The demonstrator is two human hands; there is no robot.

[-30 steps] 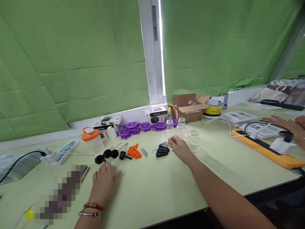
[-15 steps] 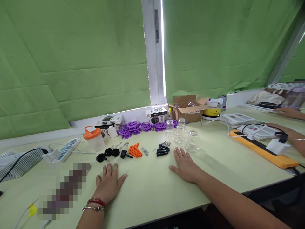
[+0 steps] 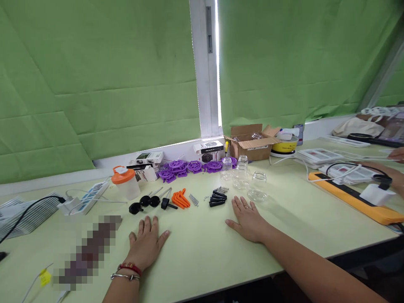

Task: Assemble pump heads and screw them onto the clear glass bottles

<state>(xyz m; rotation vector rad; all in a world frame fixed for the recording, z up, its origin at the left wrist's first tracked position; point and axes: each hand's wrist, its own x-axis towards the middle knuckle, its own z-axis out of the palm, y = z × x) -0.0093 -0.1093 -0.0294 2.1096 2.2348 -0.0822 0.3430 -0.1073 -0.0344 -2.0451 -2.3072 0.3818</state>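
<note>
My left hand [image 3: 145, 243] lies flat on the pale table with fingers spread, holding nothing. Just beyond its fingertips are black round-ended parts with metal rods [image 3: 154, 201] and a black T-shaped piece [image 3: 167, 204]. My right hand [image 3: 248, 221] also rests flat and holds nothing, a ring on one finger. Nearest to it are black tapered handles [image 3: 217, 198], small springs [image 3: 223, 189] and clear glass jars [image 3: 259, 182]. Between the hands, farther back, lie orange bent pieces [image 3: 181, 198] and metal screws [image 3: 193, 200]. Purple wheel-shaped parts [image 3: 194, 167] are spread behind.
An orange-lidded shaker bottle [image 3: 126, 185], small boxes [image 3: 208, 150] and an open cardboard box [image 3: 252, 145] stand along the back. A yellow bowl [image 3: 284, 146] is beside them. Power strips [image 3: 353, 198] with cables lie at both sides. Another person's hand [image 3: 397, 155] shows at far right.
The view has shifted slightly, so the scene sits a little to the right. Both my hands stay flat in place. The other person's hand at far right has moved.
</note>
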